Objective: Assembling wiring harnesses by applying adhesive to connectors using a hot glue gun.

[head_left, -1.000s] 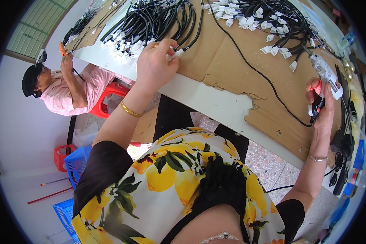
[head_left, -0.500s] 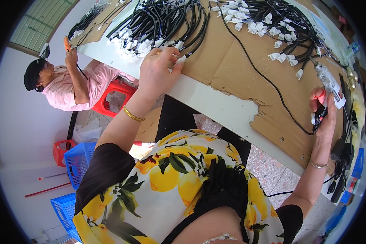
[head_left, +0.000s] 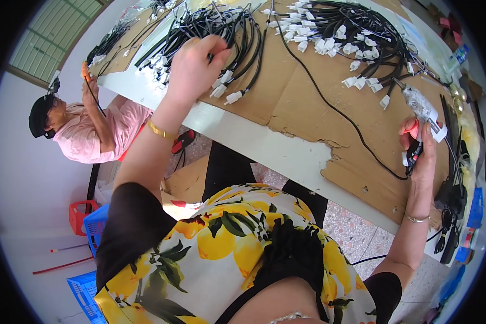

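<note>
My right hand (head_left: 424, 148) wraps round a glue gun (head_left: 420, 105) with a red trigger, a dark handle and a pale wrapped barrel. Its nozzle points up and left, toward a pile of black cables with white connectors (head_left: 356, 40). At the left, my left hand (head_left: 195, 67) is raised over another bundle of black cables (head_left: 221, 24), its fingers curled together; anything between the fingertips is hidden. Just right of that hand, one white connector (head_left: 234, 97) on a black cable lies at the cardboard's near edge, with more connectors beside it.
Brown cardboard (head_left: 302, 102) covers much of the white table (head_left: 243, 129). A black cord (head_left: 329, 81) curves across it to the glue gun. Cords and a black adapter (head_left: 448, 202) lie at the right edge. A person (head_left: 86, 129) in pink works at the left, near blue crates (head_left: 86, 291).
My left hand has let go of the white connector and moved left and up over the cable bundle. My right hand still holds the glue gun. The whole view has shifted slightly.
</note>
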`<state>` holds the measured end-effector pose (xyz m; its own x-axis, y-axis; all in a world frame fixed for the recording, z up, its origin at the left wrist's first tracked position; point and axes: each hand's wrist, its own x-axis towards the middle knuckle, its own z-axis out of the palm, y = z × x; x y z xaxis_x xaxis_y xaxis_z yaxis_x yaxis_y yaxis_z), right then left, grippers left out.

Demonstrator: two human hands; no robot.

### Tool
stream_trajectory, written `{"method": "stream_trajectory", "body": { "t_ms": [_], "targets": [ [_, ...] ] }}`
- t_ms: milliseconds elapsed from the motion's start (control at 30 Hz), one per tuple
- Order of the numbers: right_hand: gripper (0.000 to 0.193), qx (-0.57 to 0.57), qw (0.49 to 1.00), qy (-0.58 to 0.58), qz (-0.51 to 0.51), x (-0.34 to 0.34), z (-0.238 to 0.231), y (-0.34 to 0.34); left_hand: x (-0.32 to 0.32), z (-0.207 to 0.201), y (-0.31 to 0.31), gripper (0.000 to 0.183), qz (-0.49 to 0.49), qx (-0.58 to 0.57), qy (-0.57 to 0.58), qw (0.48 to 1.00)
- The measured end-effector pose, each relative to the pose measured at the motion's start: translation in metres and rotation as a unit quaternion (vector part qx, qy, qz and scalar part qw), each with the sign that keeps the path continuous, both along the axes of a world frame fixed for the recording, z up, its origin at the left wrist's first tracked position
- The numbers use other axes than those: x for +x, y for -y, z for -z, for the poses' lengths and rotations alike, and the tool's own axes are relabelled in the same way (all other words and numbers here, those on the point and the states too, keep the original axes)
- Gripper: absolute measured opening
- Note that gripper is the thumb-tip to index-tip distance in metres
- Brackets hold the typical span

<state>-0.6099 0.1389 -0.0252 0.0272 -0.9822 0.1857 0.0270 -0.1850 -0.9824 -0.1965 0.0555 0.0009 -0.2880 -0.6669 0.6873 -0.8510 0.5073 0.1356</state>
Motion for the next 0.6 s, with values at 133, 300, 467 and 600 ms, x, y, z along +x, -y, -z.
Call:
{"method": "stream_trajectory", "body": {
  "t_ms": [133,300,467,600],
  "targets": [
    [0.038,-0.01,1.0,0.002,-0.01,0.002,-0.001,-0.001,0.004,0.006,0.046,0.019,0.028,0.101,0.099,0.99],
    [0.039,0.002,1.0,0.016,0.004,-0.001,0.002,0.0,0.008,0.03,0.086,0.026,0.017,0.134,0.235,0.962],
    [0.036,0.011,0.999,0.031,0.009,-0.004,0.006,0.001,0.025,0.038,0.113,0.041,-0.069,0.242,0.239,0.938],
    [0.036,0.013,0.999,0.034,0.003,-0.004,0.006,0.002,0.035,0.036,0.118,0.052,-0.085,0.217,0.254,0.939]
  ]
}}
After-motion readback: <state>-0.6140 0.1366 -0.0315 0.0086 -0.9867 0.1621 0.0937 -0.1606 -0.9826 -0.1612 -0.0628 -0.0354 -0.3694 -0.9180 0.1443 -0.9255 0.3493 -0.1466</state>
